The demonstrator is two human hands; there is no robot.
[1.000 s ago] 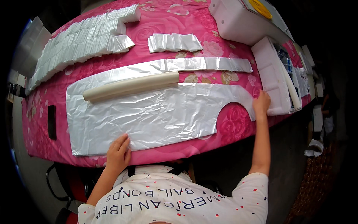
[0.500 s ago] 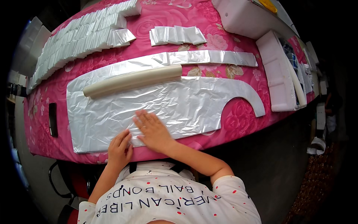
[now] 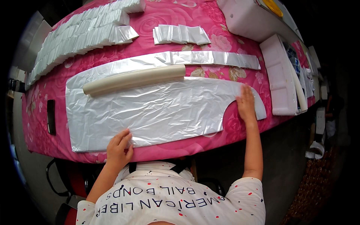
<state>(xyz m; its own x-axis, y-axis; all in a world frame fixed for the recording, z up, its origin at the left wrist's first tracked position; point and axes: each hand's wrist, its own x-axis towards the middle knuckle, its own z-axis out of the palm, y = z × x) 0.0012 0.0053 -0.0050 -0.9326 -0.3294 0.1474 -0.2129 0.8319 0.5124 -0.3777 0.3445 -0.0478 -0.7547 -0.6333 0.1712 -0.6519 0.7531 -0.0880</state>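
Note:
A shiny, wrinkled white plastic sheet (image 3: 161,112) lies flat across the table in front of me, its right end narrowing into a curved strap around a rounded cut-out. On that strap rests my right hand (image 3: 245,104), flat with fingers stretched out. My left hand (image 3: 119,147) is at the sheet's near edge, fingers loosely extended and touching the plastic. Neither hand grips anything. A long beige cardboard tube (image 3: 135,79) lies on the sheet's far part. Behind the tube, a narrow folded plastic strip (image 3: 225,59) runs off to the right.
Rows of folded white plastic packets (image 3: 82,39) cover the far left, with a smaller fanned pile (image 3: 181,35) at the far middle. White foam boxes (image 3: 278,80) stand at the right. A dark phone-like object (image 3: 51,117) lies left on the pink flowered tablecloth (image 3: 35,129).
My right hand has swept from beside the left hand to the strap at the sheet's right end. The left hand stays at the near edge. Tube and packets are unmoved.

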